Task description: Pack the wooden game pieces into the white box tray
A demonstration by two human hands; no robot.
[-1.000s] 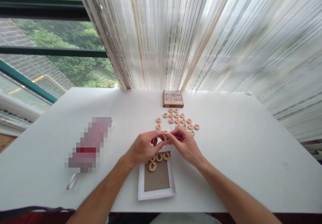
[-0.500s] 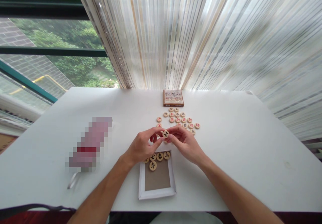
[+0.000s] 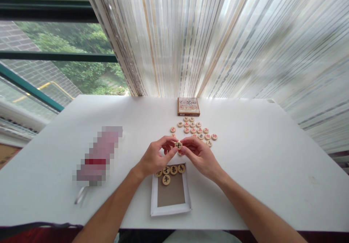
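Between the fingertips of both hands is a round wooden Chinese chess piece (image 3: 178,145) with a black character facing up. My left hand (image 3: 156,155) pinches it from the left, and my right hand (image 3: 200,152) pinches it from the right. Just below them lies a white open box tray (image 3: 154,203) with a brown bottom. Several black-character pieces line its far edge, and one black piece (image 3: 166,179) sits in front of that row. Beyond my hands, several red and black pieces (image 3: 199,130) are spread on the table, some partly hidden by my fingers.
The white table (image 3: 259,144) reaches to a striped curtain (image 3: 174,35) and a window. A printed Chinese chess box (image 3: 188,107) lies beyond the loose pieces. At the left is a blurred pinkish object (image 3: 100,155) with a strap.
Both hands keep hold of the piece, which has turned slightly and shifted a little to the left. The view has moved very slightly.
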